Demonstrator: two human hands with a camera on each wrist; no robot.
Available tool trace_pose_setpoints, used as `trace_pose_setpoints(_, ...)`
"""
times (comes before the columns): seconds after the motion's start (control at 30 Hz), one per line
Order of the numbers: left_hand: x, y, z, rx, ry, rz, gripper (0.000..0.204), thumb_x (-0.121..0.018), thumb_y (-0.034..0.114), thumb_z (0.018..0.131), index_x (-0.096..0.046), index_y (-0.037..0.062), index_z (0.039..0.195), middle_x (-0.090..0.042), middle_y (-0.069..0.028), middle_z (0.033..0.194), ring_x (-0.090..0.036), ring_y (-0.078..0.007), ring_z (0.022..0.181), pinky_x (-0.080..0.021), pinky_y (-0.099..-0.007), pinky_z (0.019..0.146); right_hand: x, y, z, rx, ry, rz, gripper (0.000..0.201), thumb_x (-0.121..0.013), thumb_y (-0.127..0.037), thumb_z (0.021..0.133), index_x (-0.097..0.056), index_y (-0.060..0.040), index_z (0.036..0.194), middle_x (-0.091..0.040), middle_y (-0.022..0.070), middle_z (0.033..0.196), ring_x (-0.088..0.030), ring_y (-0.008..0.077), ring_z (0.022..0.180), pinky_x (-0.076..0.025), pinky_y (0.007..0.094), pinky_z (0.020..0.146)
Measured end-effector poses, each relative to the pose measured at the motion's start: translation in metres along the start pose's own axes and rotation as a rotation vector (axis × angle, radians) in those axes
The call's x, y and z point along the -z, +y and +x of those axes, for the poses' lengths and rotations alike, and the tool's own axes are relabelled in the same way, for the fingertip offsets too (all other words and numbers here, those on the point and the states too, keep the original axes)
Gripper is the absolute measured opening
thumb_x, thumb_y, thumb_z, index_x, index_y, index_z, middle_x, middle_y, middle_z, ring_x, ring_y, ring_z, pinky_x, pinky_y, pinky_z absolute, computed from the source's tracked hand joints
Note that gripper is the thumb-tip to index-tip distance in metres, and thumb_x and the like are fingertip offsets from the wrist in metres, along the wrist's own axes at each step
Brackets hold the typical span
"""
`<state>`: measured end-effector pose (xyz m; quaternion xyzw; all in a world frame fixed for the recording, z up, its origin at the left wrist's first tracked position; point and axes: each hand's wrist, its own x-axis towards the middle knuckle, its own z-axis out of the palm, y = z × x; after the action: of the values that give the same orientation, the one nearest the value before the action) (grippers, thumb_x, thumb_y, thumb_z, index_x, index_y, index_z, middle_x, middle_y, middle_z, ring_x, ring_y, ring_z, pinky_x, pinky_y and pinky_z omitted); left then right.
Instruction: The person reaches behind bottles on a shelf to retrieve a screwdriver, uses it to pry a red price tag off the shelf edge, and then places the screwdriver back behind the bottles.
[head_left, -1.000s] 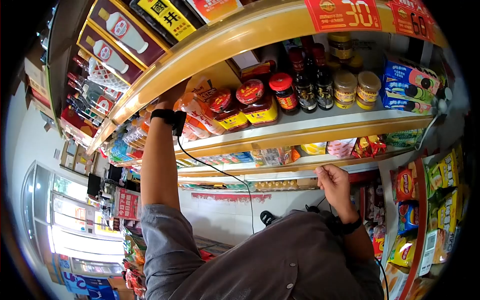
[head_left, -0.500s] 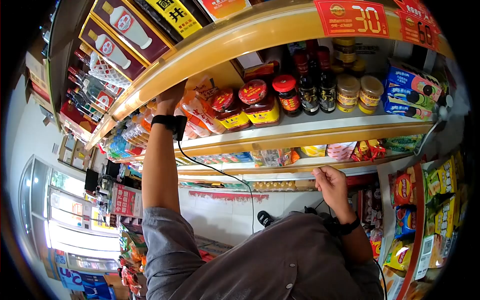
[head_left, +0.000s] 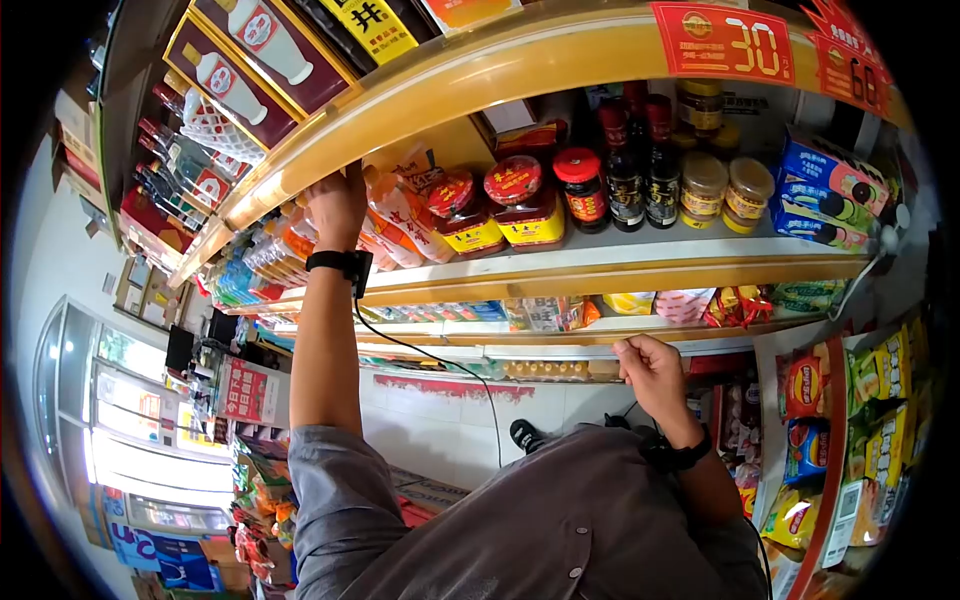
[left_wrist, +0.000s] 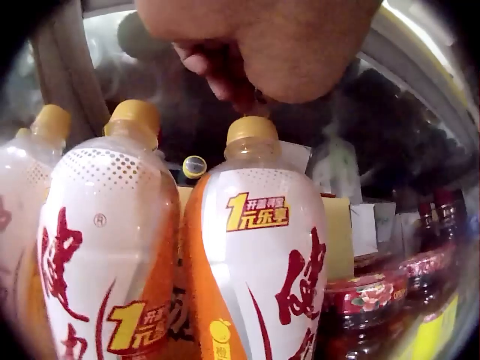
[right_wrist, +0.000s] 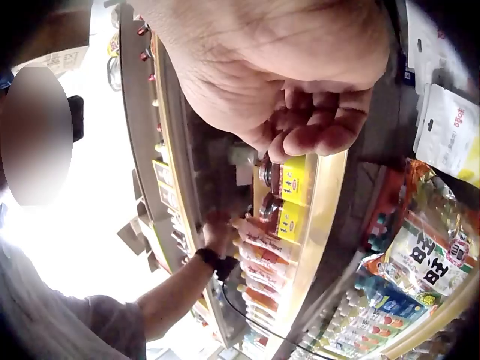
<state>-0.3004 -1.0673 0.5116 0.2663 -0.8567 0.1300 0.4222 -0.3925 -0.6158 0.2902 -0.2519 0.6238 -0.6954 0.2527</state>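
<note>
My left hand (head_left: 338,208) reaches between two shelves, above a row of orange drink bottles (head_left: 408,215). In the left wrist view, its curled fingers (left_wrist: 217,75) are just over and behind the yellow cap of the nearest orange-and-white bottle (left_wrist: 259,225). The palm hides part of the fingertips, so I cannot tell whether they hold anything. A second such bottle (left_wrist: 109,225) stands to its left. My right hand (head_left: 652,372) hangs in front of the lower shelves with loosely curled fingers and holds nothing.
Red-lidded jars (head_left: 525,205), dark sauce bottles (head_left: 625,185) and brown-lidded jars (head_left: 747,195) line the same shelf. The yellow upper shelf edge (head_left: 480,95) runs close above my left hand. A thin black cable (head_left: 440,345) trails from the left wrist. Snack bags (head_left: 805,385) hang at right.
My left hand has drawn back slightly toward me, so more of it shows below the upper shelf edge. The shelves have shifted a little rightward in view. My right hand stays nearly in place.
</note>
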Motion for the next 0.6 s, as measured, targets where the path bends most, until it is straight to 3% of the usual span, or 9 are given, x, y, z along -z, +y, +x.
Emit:
trace_pose_setpoints(0.1,0.002,-0.001,0.0,-0.127,0.093,0.032,0.037,-0.063,0.036,0.098,-0.065,0.0056,0.119,-0.068,-0.0228,0.112,-0.063,-0.0461,0.099,-0.048,-0.0548,0.087,-0.003,-0.001,0.0,-0.001,-0.012,-0.009,0.027,-0.066,-0.021,0.101,-0.067,0.0007,0.085,-0.058,-0.0037,0.064,-0.049,0.0023,0.058,-0.038,0.0215,0.053)
trace_pose_setpoints(0.17,0.005,0.007,0.002,-0.219,0.205,0.089,0.03,-0.065,0.032,0.099,-0.069,0.0034,0.104,-0.071,-0.016,0.091,-0.067,-0.0403,0.084,-0.051,-0.0486,0.077,-0.004,0.002,0.001,0.001,-0.034,0.001,0.027,-0.066,-0.021,0.101,-0.067,0.0006,0.085,-0.058,-0.0038,0.064,-0.049,0.0024,0.058,-0.038,0.0216,0.053)
trace_pose_setpoints(0.3,0.011,0.011,0.0,-0.278,0.183,0.006,0.024,-0.069,0.027,0.097,-0.067,0.004,0.105,-0.071,-0.0145,0.089,-0.067,-0.0385,0.083,-0.051,-0.0476,0.077,-0.008,-0.002,0.0,0.004,-0.053,-0.006,0.028,-0.066,-0.021,0.101,-0.067,0.0003,0.084,-0.057,-0.0039,0.064,-0.05,0.0027,0.058,-0.038,0.0217,0.053)
trace_pose_setpoints(0.47,0.024,0.023,-0.01,-0.373,0.29,-0.002,0.022,-0.07,0.022,0.096,-0.065,0.0048,0.109,-0.071,-0.0123,0.087,-0.068,-0.0355,0.08,-0.051,-0.0457,0.075,-0.01,-0.001,0.001,0.021,-0.062,-0.013,0.028,-0.066,-0.022,0.101,-0.067,0.0005,0.084,-0.058,-0.0034,0.064,-0.051,0.0029,0.059,-0.039,0.0219,0.053)
trace_pose_setpoints(0.6,0.033,0.02,-0.021,-0.44,0.355,0.02,0.02,-0.072,0.013,0.093,-0.063,0.0046,0.108,-0.07,-0.0124,0.095,-0.066,-0.0342,0.087,-0.051,-0.0426,0.077,-0.014,-0.003,0.001,0.033,-0.084,-0.019,0.028,-0.066,-0.022,0.102,-0.068,0.0006,0.085,-0.059,-0.003,0.065,-0.052,0.0035,0.06,-0.041,0.0217,0.055)
